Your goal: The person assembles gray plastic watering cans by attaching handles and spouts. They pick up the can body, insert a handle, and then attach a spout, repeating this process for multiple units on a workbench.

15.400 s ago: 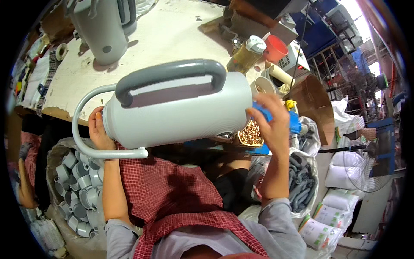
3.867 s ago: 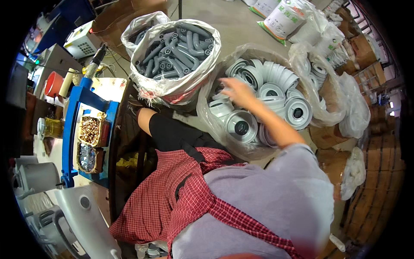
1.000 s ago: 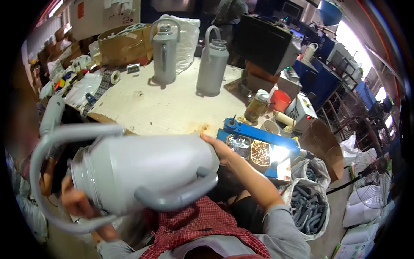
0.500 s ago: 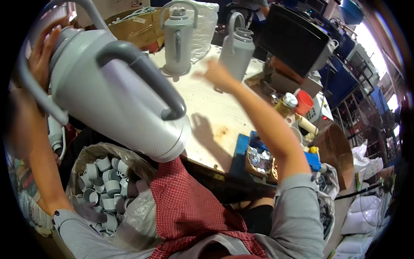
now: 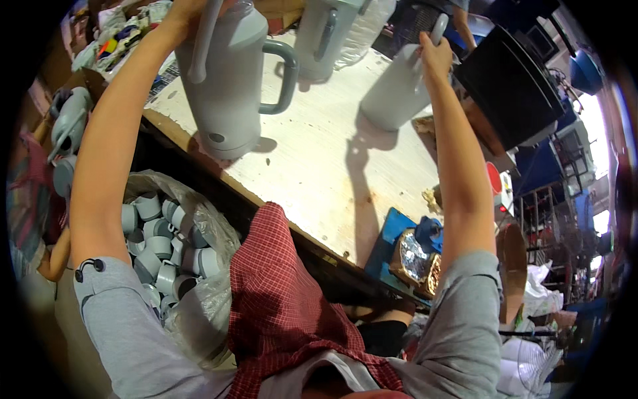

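Your left hand [image 5: 183, 12] sat at the top edge of the view, its fingers closed around the upper part of a large grey jug [image 5: 229, 80]. The jug hung upright below those fingers, its base resting on or just above the near edge of the pale worktable [image 5: 332, 166]; I could not tell whether it touched. Its dark grey handle [image 5: 282, 76] faced away from your fingers, toward a second jug [image 5: 325, 33] standing just beyond it.

Your right hand [image 5: 435, 56] was stretched well across the table, fingers wrapped tight on the handle of a third jug [image 5: 399, 90], which stood below and to the left of them. A black box [image 5: 508, 90] lay just right of those fingers.

Beneath your left forearm, a clear bag of grey caps [image 5: 166, 239] stood under the table edge. By your right elbow lay a blue tray [image 5: 399, 249].
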`<state>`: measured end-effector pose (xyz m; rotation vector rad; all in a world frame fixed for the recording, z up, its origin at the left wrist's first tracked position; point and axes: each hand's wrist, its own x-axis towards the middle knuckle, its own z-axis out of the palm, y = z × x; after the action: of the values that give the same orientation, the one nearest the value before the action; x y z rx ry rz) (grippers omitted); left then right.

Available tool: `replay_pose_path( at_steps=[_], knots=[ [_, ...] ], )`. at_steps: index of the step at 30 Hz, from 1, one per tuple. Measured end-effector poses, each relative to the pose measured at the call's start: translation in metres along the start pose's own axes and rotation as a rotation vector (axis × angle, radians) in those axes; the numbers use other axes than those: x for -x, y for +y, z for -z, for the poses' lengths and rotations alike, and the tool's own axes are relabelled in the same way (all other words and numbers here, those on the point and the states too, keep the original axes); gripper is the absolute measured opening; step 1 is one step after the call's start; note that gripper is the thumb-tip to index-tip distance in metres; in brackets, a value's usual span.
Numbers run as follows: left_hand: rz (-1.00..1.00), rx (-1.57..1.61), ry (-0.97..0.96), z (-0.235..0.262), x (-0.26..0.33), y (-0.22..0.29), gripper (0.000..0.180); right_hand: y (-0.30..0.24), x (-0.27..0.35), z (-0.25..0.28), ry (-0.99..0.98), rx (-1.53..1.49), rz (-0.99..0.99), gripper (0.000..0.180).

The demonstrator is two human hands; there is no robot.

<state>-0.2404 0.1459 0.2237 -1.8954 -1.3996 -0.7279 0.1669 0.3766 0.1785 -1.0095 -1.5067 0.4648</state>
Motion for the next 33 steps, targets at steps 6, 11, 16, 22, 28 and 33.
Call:
replay_pose_path(
  at_steps=[6, 11, 16, 22, 28, 33],
  knots=[
    [0.383, 0.327, 0.474, 0.014, 0.036, -0.004, 0.028, -0.14, 0.054, 0.12, -0.281, -0.342, 0.04, 0.023],
    [0.496, 1.183, 0.477, 0.049, 0.044, 0.125, 0.031, -0.254, 0.165, 0.18, -0.142, -0.095, 0.31, 0.032],
    [0.584, 1.616, 0.0, 0.095, 0.133, 0.267, 0.04, -0.228, 0.295, 0.121, -0.357, -0.302, 0.283, 0.03],
    [0.774, 1.636, -0.344, 0.064, 0.212, 0.33, 0.038, -0.106, 0.408, 0.196, -0.37, -0.307, 0.018, 0.046],
    [0.774, 1.695, -0.325, 0.093, 0.217, 0.321, 0.037, 0.012, 0.44, 0.373, -0.091, 0.574, -0.192, 0.012],
    [0.575, 1.494, -0.393, 0.086, 0.179, 0.362, 0.038, 0.056, 0.42, 0.377, -0.266, 0.832, -0.065, 0.01]
  ],
)
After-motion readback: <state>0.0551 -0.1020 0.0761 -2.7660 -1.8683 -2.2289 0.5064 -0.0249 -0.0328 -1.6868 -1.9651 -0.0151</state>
